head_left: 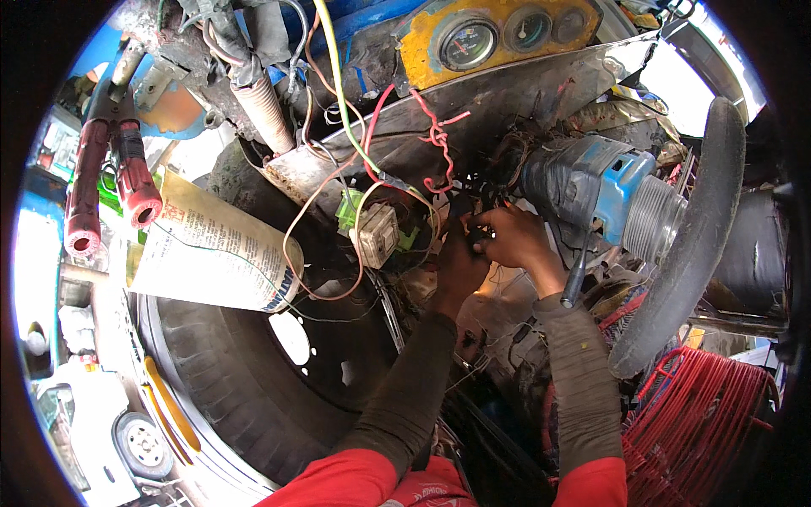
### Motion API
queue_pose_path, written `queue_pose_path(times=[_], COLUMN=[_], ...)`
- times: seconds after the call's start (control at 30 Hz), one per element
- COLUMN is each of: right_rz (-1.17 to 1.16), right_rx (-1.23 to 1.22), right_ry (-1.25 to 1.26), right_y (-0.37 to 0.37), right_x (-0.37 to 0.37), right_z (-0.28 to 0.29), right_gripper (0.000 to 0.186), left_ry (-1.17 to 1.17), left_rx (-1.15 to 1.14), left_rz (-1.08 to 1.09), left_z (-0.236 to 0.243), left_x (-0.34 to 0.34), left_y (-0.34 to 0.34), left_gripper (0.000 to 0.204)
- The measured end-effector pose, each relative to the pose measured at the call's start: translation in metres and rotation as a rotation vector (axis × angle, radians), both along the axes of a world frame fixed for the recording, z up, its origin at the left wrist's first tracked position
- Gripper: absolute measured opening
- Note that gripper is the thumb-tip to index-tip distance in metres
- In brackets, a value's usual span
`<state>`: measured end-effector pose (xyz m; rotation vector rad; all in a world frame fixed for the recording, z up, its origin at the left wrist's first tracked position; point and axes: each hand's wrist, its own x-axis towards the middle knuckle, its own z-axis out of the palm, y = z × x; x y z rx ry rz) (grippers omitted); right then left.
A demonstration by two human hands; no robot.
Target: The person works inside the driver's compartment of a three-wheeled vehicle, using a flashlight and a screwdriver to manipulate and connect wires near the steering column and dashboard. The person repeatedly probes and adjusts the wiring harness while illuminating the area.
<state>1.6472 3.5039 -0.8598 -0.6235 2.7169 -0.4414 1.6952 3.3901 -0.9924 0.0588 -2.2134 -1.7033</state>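
Observation:
My left hand (460, 269) and my right hand (517, 240) meet below a metal dash panel (507, 97), among dark wiring. The fingers of both are bent close together around something small and dark that I cannot make out. Just above them hangs a twisted red wire (437, 137). Left of my hands, a small clear-cased electrical part (377, 234) sits among loose wires. A yellow-green wire (340, 93) comes down from above toward it. Beside my right wrist, a black stalk lever (576, 280) points down from the blue steering column housing (623, 196).
A black steering wheel (701, 245) stands at the right, above a red corded seat (701, 422). A yellow gauge panel (416, 52) is at the top. Left are red-handled levers (139, 196), a whitish plastic container (211, 241) and a large tyre (245, 372).

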Motion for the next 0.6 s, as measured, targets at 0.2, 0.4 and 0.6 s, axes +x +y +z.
queue_pose_path(times=[0.2,0.4,0.6], right_rz=[0.015,0.004,-0.087], right_rx=[-0.068,-0.084,-0.144], right_ry=[0.054,0.054,0.107], right_y=[0.005,0.01,0.011], right_x=[0.0,-0.003,0.009], right_z=[-0.01,-0.014,-0.011], right_gripper=[0.045,0.044,0.034], left_ry=[-0.027,-0.165,-0.151], left_rx=[-0.039,0.23,0.165], left_rz=[-0.117,-0.241,-0.118], left_z=[-0.004,-0.009,0.008], left_x=[-0.003,0.002,0.012], left_y=[-0.012,-0.015,-0.008], left_gripper=[0.038,0.034,0.032])
